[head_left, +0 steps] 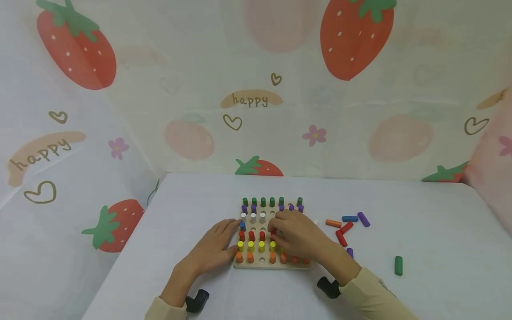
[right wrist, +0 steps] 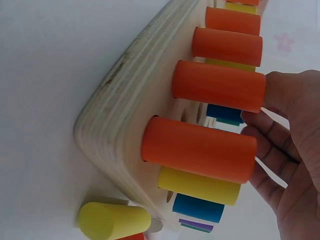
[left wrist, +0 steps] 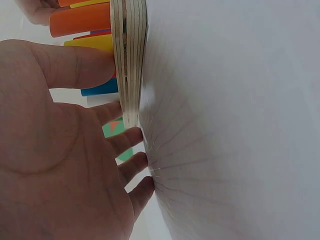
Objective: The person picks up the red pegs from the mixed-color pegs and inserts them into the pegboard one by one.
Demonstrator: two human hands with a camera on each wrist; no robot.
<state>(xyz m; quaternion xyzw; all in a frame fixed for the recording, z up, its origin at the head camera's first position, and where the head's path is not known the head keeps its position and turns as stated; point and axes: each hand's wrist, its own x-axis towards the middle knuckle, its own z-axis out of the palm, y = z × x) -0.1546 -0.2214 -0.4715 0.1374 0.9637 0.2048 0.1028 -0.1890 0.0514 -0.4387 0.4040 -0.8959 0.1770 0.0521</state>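
Observation:
A wooden pegboard (head_left: 252, 266) lies on the table with rows of upright coloured pegs in its holes. Along its left edge rests my left hand (head_left: 218, 244), fingers stretched out; in the left wrist view its thumb (left wrist: 82, 67) lies against the board's side near a yellow peg (left wrist: 89, 43). My right hand (head_left: 294, 231) reaches over the middle of the board with bent fingers, pinching a red peg (head_left: 274, 231) in the red row. Much of that peg is hidden by the fingers. Orange pegs (right wrist: 200, 150) stand along the near edge, one hole there bare.
Right of the board lie loose pegs: orange (head_left: 333, 223), blue (head_left: 350, 218), purple (head_left: 363, 219), two red ones (head_left: 341, 238) and, farther off, green (head_left: 398, 265). A yellow peg (right wrist: 114, 220) lies beside the board. A strawberry-printed cloth (head_left: 256, 133) hangs behind the white table.

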